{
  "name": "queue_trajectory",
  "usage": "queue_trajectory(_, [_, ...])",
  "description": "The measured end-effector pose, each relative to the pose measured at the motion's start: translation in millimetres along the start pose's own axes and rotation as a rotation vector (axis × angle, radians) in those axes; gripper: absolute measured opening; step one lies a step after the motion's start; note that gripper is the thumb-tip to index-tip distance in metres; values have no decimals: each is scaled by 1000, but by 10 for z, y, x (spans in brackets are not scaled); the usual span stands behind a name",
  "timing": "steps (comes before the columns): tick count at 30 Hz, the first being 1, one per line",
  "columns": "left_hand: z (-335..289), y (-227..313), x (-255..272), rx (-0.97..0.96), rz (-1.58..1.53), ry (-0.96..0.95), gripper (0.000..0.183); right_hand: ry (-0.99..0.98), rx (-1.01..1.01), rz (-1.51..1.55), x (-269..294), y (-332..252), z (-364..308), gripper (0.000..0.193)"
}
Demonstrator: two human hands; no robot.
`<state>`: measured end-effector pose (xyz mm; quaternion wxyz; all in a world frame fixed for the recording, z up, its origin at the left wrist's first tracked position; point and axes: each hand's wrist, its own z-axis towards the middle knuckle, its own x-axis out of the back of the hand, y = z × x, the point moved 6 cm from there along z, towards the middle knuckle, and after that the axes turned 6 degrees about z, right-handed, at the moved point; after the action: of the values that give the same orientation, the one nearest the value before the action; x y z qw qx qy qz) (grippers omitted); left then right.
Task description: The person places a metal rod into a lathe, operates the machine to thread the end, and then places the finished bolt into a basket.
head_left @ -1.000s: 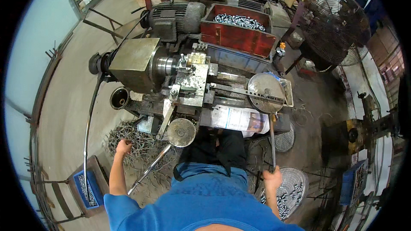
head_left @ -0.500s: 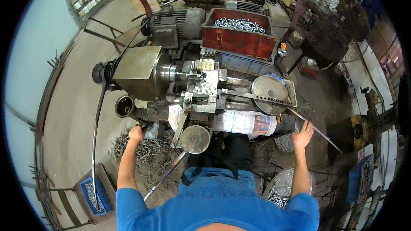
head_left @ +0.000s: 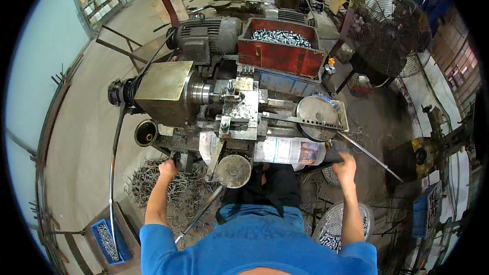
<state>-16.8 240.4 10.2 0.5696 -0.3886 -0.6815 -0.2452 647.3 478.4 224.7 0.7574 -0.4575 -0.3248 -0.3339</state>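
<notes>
The right hand point(head_left: 347, 169) has left the four-o'clock lathe lever point(head_left: 370, 156) unheld; its fingers' and the left hand's point(head_left: 167, 168) grip can't be told.

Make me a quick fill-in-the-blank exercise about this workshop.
1. The upper crate beside the motor is coloured ____.
2. In the picture, the big fan stands to that crate's ____.
3. The person's shirt is coloured ____.
4. The grip nearer the shavings pile is the person's ____ one.

Missing words: red; right; blue; left.
</notes>
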Motion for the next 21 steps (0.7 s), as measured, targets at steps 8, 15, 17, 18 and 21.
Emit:
queue_trajectory(8, [-406,-498,922,31,-268,31,44,-155,568,368,-286,-2162,1156,38])
queue_trajectory(15, [-1533,-1838,2408,352,-245,566,27,-247,778,333,-968,-3510,1524,31])
queue_trajectory(17, [-1720,-2240,2209,433,-217,515,33,-228,834,254,-1285,-3627,1604,32])
queue_trajectory(18, [-1830,-2649,1718,524,-254,462,38,-216,894,232,-1389,-3773,1577,31])
queue_trajectory(21, [-1944,-2471,1145,690,-795,197,58,-304,964,-134,-1480,-4041,1481,24])
